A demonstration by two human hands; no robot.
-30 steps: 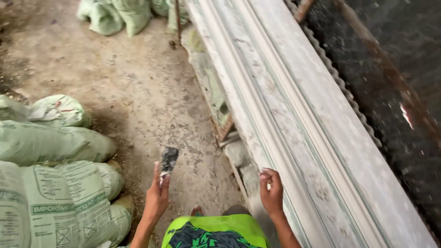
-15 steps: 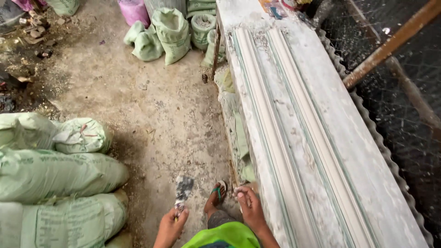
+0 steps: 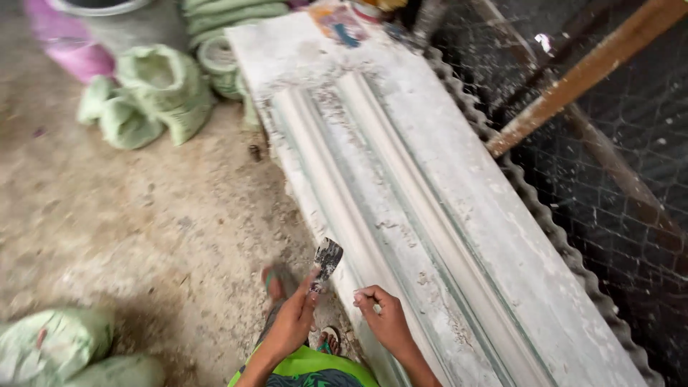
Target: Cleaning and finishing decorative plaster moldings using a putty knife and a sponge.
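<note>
Half a second ago I saw the long white moulding slab (image 3: 430, 215) from further back; now my view sits closer over it, and it runs from 11 o'clock down to 5 o'clock on its desk (image 3: 287, 50). The green sacks that lay at 9 o'clock have slid mostly out of view, leaving only one green sack (image 3: 50, 344) at 8 o'clock. Both my hands have come up from the bottom edge to the slab's near edge.

At 11 o'clock stands a grey tub (image 3: 122, 21) with a pink bucket (image 3: 68, 50) beside it; I cannot tell what either holds. Just right of them slump open green bags (image 3: 161, 89), whose fill I cannot make out.

My left hand (image 3: 294, 322), at 6 o'clock, has its grip clamped on the handle of a small putty knife (image 3: 327, 259), blade up and crusted with plaster, just beside the slab's edge. My right hand (image 3: 383, 319) rests on that edge, fingers curled together, pinching nothing I can see.
</note>
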